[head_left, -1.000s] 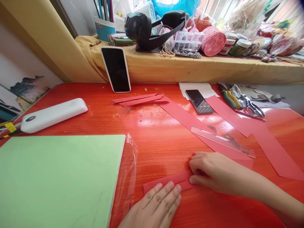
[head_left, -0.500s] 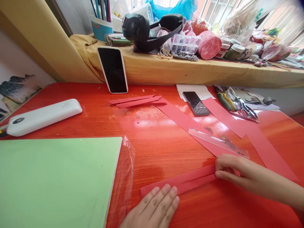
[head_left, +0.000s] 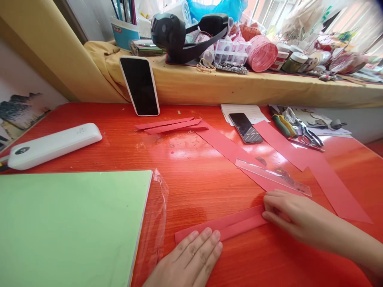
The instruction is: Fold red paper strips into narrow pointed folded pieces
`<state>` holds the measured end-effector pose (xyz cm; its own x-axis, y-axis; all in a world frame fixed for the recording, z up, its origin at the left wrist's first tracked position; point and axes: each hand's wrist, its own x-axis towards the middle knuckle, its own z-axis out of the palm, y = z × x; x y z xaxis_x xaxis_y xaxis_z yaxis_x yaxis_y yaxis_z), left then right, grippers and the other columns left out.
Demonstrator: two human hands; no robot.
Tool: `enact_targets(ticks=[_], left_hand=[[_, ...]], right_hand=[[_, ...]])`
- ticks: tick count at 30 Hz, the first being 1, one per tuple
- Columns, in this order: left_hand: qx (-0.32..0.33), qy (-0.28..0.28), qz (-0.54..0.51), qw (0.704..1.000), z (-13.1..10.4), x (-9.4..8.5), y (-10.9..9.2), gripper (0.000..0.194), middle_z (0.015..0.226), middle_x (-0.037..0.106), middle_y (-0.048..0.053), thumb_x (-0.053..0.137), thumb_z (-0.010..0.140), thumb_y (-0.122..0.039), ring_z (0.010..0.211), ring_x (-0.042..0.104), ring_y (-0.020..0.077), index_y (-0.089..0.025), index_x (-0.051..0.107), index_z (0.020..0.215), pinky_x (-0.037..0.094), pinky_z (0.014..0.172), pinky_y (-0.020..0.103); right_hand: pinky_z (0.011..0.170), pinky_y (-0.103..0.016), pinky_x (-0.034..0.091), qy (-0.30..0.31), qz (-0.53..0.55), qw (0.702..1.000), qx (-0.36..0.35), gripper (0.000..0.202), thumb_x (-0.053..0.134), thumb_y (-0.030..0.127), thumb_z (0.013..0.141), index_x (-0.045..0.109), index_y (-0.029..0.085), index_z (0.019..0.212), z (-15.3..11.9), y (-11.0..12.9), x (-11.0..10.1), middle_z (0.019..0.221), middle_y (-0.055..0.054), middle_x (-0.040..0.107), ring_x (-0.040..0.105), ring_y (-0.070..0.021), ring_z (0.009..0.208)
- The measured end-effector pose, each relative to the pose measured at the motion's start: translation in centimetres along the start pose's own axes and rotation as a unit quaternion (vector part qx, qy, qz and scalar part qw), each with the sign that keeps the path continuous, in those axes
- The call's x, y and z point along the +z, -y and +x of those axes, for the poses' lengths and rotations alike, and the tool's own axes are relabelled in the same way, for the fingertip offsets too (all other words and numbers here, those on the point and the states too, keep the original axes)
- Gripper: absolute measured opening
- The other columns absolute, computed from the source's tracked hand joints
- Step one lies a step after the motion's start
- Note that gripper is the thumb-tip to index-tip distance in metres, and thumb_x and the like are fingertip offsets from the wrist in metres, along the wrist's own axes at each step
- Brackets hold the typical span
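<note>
A folded red paper strip (head_left: pixel 236 223) lies on the glossy red table in front of me, with a lengthwise fold line along it. My left hand (head_left: pixel 190 259) rests flat on its left end, fingers stretched out. The strip's right end is pinched between the thumb and curled fingers of my right hand (head_left: pixel 281 211). Just beyond that hand, a clear ruler (head_left: pixel 273 177) lies across a long flat red strip (head_left: pixel 224 146). Several narrow folded red strips (head_left: pixel 175 125) sit farther back.
Green paper sheets (head_left: pixel 68 223) in clear plastic lie at the left, below a white device (head_left: pixel 55 145). A phone (head_left: pixel 140 85) leans upright at the back; another phone (head_left: pixel 245 128) lies flat. Scissors (head_left: pixel 309 135) and pliers (head_left: pixel 284 125) are at the back right.
My right hand has shifted slightly left along the strip, its fingers still closed on the end. My left hand stays flat on the paper. The whole view has shifted a little.
</note>
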<state>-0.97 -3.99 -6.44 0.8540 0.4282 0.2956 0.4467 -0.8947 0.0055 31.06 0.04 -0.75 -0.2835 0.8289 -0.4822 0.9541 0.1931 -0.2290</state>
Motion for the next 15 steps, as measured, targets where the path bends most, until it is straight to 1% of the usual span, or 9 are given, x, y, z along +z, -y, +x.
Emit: enact_targets(ticks=[3,6,8,10,11,12,15], left_hand=[[-0.008,0.003,-0.008,1.0,0.1,-0.1,-0.1,0.039,0.143,0.058,0.002,0.036,0.109,-0.03,0.127,0.056,0.0157,-0.014,0.054,0.14,0.039,0.11,0.025],[-0.018,0.005,0.005,1.0,0.2,-0.1,-0.2,0.041,0.144,0.057,0.002,0.033,0.11,-0.033,0.128,0.055,0.0157,-0.014,0.054,0.14,0.039,0.11,0.025],[-0.017,-0.001,0.014,1.0,0.2,0.0,-0.2,0.042,0.143,0.058,0.0,0.031,0.11,-0.032,0.127,0.055,0.0155,-0.015,0.055,0.139,0.041,0.109,0.025],[-0.014,-0.006,0.018,1.0,0.2,0.0,-0.1,0.042,0.142,0.059,-0.001,0.029,0.111,-0.032,0.126,0.057,0.0153,-0.015,0.056,0.138,0.042,0.107,0.025],[-0.013,-0.004,0.018,1.0,0.3,0.0,-0.1,0.042,0.141,0.059,-0.001,0.029,0.111,-0.031,0.125,0.057,0.0153,-0.015,0.057,0.137,0.042,0.107,0.025],[-0.014,-0.004,0.018,1.0,0.3,-0.1,-0.1,0.042,0.141,0.06,-0.001,0.029,0.111,-0.031,0.125,0.057,0.0154,-0.015,0.057,0.137,0.043,0.107,0.025],[-0.018,0.004,0.013,1.0,0.4,-0.3,0.0,0.041,0.141,0.059,0.001,0.03,0.11,-0.03,0.126,0.057,0.0157,-0.015,0.057,0.137,0.042,0.107,0.025]], right_hand=[[0.07,-0.039,0.044,-0.018,-0.021,0.999,-0.019,0.03,0.03,0.032,0.101,0.047,0.023,0.078,-0.1,-0.2,0.6,0.085,-0.005,0.062,0.059,-0.0224,0.076],[0.069,-0.039,0.045,-0.049,-0.032,0.998,-0.03,0.031,0.031,0.034,0.103,0.048,0.023,0.08,-0.4,-0.9,1.5,0.085,-0.004,0.061,0.058,-0.0216,0.075],[0.068,-0.038,0.046,-0.083,-0.043,0.995,-0.042,0.027,0.035,0.033,0.103,0.048,0.024,0.082,-0.7,-1.2,2.1,0.084,-0.003,0.061,0.058,-0.0211,0.074],[0.071,-0.039,0.048,-0.136,-0.07,0.986,-0.07,0.02,0.037,0.027,0.102,0.051,0.024,0.088,-0.9,-0.9,2.6,0.086,-0.003,0.062,0.06,-0.0214,0.076],[0.072,-0.04,0.049,-0.173,-0.096,0.976,-0.089,0.019,0.036,0.022,0.101,0.053,0.023,0.092,-1.0,-0.6,2.8,0.088,-0.004,0.063,0.061,-0.022,0.077],[0.073,-0.041,0.05,-0.214,-0.13,0.962,-0.11,0.022,0.035,0.016,0.099,0.056,0.023,0.098,-1.0,0.0,3.0,0.09,-0.006,0.065,0.062,-0.0231,0.079],[0.078,-0.043,0.051,-0.328,-0.228,0.899,-0.181,0.04,0.03,0.004,0.092,0.059,0.016,0.117,-1.1,2.3,3.7,0.103,-0.01,0.071,0.065,-0.0262,0.089]])
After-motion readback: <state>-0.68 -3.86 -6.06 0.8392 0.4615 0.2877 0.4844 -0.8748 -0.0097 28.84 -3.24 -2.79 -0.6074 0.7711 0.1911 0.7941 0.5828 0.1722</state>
